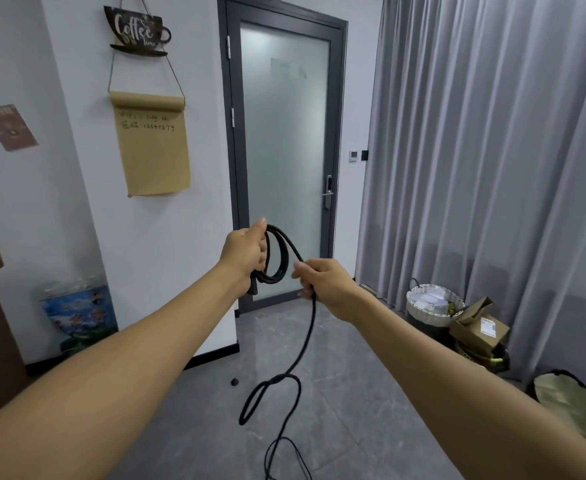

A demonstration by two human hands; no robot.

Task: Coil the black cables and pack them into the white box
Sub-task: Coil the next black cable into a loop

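Head | left hand point(245, 252) grips black cable point(277, 258) coil | right hand point(322, 282) pinches strand (wicker basket point(435, 306) holds papers)

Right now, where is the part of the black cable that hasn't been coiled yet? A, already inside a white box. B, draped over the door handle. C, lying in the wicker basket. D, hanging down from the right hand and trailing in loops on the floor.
D: the black cable drops from the right hand to loose loops on the floor, while the left hand grips the finished coils.
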